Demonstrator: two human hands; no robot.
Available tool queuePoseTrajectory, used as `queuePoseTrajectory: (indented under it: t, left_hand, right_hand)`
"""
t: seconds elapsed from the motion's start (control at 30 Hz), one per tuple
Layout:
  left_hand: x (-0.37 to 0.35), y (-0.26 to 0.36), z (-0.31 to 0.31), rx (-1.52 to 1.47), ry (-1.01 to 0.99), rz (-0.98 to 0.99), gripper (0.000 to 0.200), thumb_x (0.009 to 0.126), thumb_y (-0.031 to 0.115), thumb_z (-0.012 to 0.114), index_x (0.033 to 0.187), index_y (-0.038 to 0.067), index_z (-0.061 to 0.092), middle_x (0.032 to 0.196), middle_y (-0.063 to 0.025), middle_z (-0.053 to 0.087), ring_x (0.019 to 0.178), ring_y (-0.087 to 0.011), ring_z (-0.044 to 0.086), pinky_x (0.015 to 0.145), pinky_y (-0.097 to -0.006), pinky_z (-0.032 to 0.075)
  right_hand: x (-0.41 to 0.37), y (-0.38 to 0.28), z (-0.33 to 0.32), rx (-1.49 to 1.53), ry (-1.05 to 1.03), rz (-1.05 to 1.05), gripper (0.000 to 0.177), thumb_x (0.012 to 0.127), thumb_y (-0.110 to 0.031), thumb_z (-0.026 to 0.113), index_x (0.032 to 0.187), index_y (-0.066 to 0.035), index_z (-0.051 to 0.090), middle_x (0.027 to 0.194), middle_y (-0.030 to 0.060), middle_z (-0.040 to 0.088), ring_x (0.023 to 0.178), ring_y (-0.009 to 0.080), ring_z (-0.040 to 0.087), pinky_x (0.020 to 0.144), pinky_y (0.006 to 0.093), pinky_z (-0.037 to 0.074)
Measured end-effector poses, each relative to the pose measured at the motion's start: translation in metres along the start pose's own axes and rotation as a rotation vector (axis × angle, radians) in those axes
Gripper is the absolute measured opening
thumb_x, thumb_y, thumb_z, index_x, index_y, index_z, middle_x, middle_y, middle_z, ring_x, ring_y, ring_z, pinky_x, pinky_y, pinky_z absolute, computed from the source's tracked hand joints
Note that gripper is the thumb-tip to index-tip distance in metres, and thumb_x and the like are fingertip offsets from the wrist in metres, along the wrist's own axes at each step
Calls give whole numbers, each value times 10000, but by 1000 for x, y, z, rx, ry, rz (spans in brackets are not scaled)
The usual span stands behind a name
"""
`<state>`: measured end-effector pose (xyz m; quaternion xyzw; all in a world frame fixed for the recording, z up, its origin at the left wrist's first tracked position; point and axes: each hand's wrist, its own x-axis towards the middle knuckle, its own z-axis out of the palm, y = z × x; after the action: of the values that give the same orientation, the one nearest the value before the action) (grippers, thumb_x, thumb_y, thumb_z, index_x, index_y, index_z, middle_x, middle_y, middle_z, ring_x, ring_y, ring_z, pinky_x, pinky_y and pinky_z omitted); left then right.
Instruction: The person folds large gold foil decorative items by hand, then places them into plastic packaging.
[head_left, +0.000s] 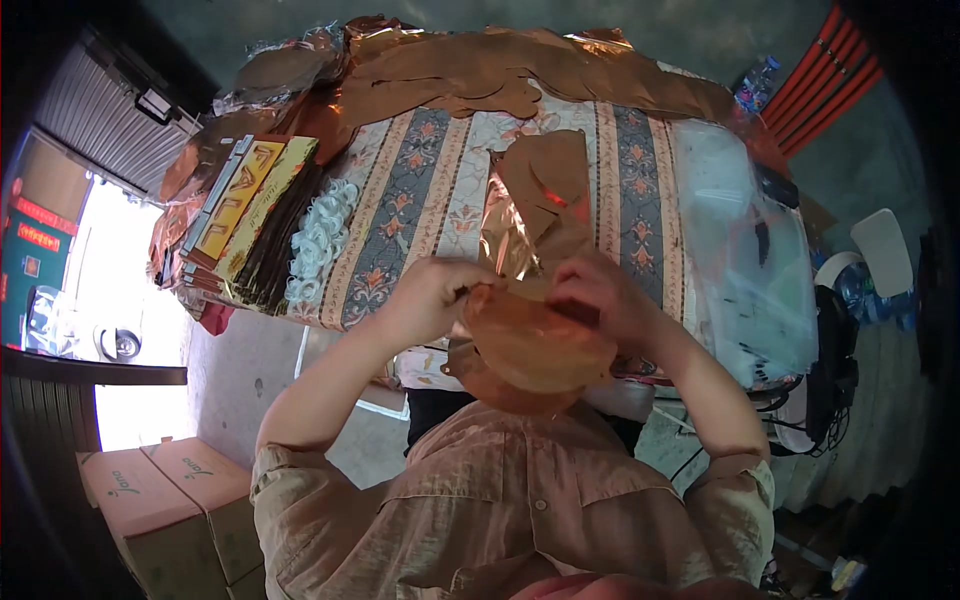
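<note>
Close to my chest I hold a flat, copper-coloured foil balloon [540, 345], its rounded lower edge hanging down. My left hand [437, 297] pinches its upper left edge with fingers closed. At its upper right, my right hand [610, 300] is closed on the foil, slightly blurred, its fingertips partly hidden. Just beyond my hands another flat foil balloon [555, 170] lies on the patterned tablecloth [395, 190], partly shiny and partly matt. Several more copper foil sheets [450, 75] are spread along the far edge of the table.
On the left stand a stack of printed card packets [245, 205] and a heap of white curled strips [322, 235]. Clear plastic bags [745, 260] cover the right side. Cardboard boxes [170, 490] sit on the floor at lower left; a plastic bottle [757, 85] is at the far right corner.
</note>
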<state>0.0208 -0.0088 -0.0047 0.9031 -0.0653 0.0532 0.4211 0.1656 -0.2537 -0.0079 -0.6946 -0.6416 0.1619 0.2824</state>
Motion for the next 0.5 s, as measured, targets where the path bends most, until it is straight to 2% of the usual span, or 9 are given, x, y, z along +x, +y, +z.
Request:
queuePoseTrajectory:
  t: [0.1,0.13,0.17,0.2,0.27,0.33,0.37,0.43,0.5]
  left_hand:
    - [16,-5,-7,-190,-59,-109,153,780,41,694,929,5,684,784,-85,670,711,-180,642,649,-311,490]
    - [28,0,-11,-277,-65,-100,125,837,58,674,951,8,686,757,-46,668,677,-115,607,612,-281,471]
    - [40,7,-24,-186,-193,-406,247,835,27,650,1079,13,689,833,-42,693,780,-107,638,727,-248,511]
    - [50,4,-28,-266,-223,-490,225,839,67,667,1059,23,692,816,-33,691,751,-111,641,708,-248,518]
    - [66,-9,-33,-344,-253,-568,209,843,106,684,1039,34,695,800,-25,690,723,-115,645,689,-248,524]
    - [80,-30,-30,-588,-311,-793,188,852,188,709,993,66,686,819,-20,695,686,-102,647,642,-259,543]
    - [83,-37,-28,-584,-315,-789,188,852,188,709,993,66,686,819,-20,695,686,-102,647,642,-259,543]
    - [88,-38,-26,-551,-331,-817,208,850,209,721,1008,91,654,834,-16,692,674,-86,649,607,-269,554]
    - [87,-36,-27,-581,-309,-823,228,856,201,716,1041,93,640,841,-11,689,673,-87,650,609,-269,555]
  right_hand:
    - [6,16,2,71,74,56,425,712,-35,723,1119,-62,605,1237,130,576,1107,270,566,939,401,450]
    - [13,8,0,171,297,94,272,751,-64,694,1014,-41,628,1014,112,614,906,240,590,789,371,464]
    - [16,3,-1,272,521,130,141,790,-93,665,909,-19,651,792,93,653,705,210,614,638,341,478]
    - [19,8,-3,269,522,128,141,790,-93,665,909,-19,651,792,93,653,705,210,614,638,341,478]
    - [28,29,-10,564,357,513,151,819,-135,661,861,9,664,682,72,629,630,141,586,593,326,462]
    - [36,43,-16,525,310,626,172,832,-170,663,826,2,668,690,53,634,628,109,575,557,292,439]
    - [37,46,-17,492,260,745,206,845,-204,664,790,-6,671,697,34,640,626,76,563,522,259,417]
    - [40,42,-17,506,278,743,191,857,-176,651,751,-17,649,655,41,628,569,84,564,484,255,409]
    - [42,52,-12,523,292,743,211,829,-169,668,769,33,661,651,53,626,556,117,564,518,302,437]
